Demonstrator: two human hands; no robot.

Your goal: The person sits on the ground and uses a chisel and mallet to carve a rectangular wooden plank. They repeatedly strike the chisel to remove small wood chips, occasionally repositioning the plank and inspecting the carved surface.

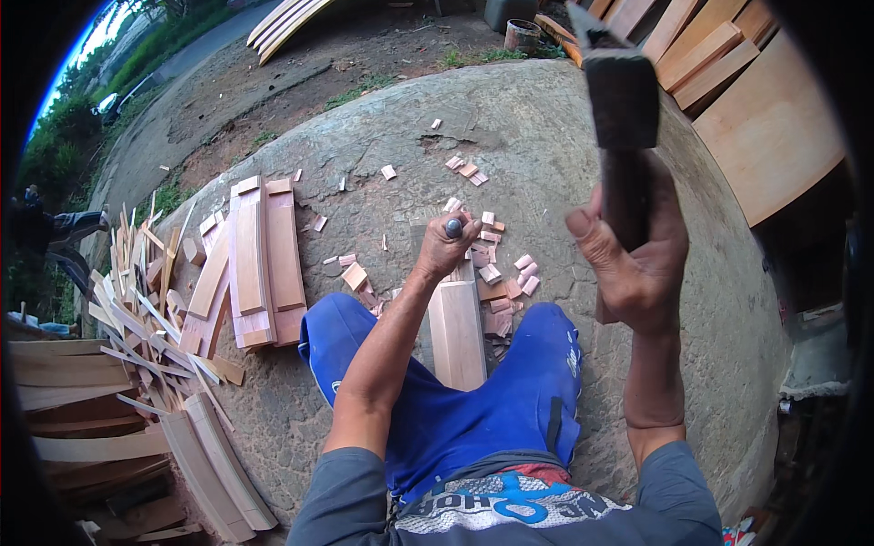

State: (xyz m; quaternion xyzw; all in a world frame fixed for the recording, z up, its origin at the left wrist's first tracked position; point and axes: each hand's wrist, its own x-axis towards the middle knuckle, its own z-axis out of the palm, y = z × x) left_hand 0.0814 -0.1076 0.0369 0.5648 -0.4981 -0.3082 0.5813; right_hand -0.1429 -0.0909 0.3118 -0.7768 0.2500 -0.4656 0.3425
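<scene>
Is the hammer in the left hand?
No, the hammer is held up in the right hand, while the left hand grips a round-ended tool.

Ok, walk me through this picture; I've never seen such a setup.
There is no robot here, just a person's two bare hands. The single picture comes from a wide fisheye camera on the person's head, looking down, so straight edges bend near the rim. The left hand grips a round-ended handle, possibly a chisel's. The right hand holds up a hammer. Between the knees lies a wooden board. Small wood blocks lie scattered on the rough grey ground.
</scene>
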